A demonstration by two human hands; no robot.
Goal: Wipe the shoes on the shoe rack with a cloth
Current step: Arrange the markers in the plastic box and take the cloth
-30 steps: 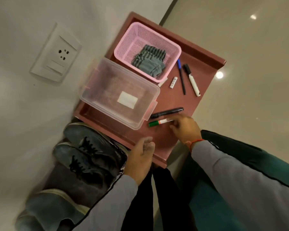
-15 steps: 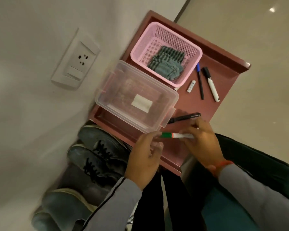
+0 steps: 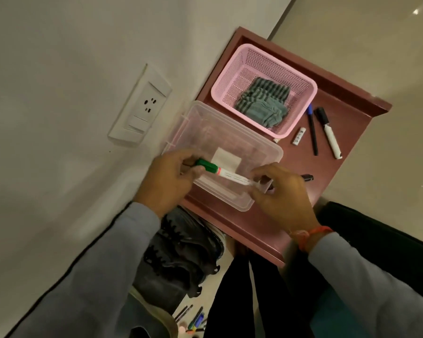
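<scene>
A green-capped white marker (image 3: 224, 174) is held level above the clear lidded box (image 3: 220, 142). My left hand (image 3: 169, 181) grips its green cap end and my right hand (image 3: 279, 191) pinches its white tail end. A striped grey-green cloth (image 3: 264, 106) lies folded in the pink mesh basket (image 3: 300, 118) on top of the reddish-brown shoe rack (image 3: 303, 172). Dark lace-up shoes (image 3: 181, 254) sit on the shelf below the top, partly hidden by my left sleeve.
A blue-capped pen (image 3: 312, 132), a black-capped white marker (image 3: 329, 132), a small white tube (image 3: 299, 136) and a black marker (image 3: 307, 177) lie on the rack top. A wall socket (image 3: 139, 108) is at the left. Several pens (image 3: 193, 320) lie low down.
My right hand lifted the green marker off the rack top. My left hand came up and took its cap end, and both moved left over the clear box.
</scene>
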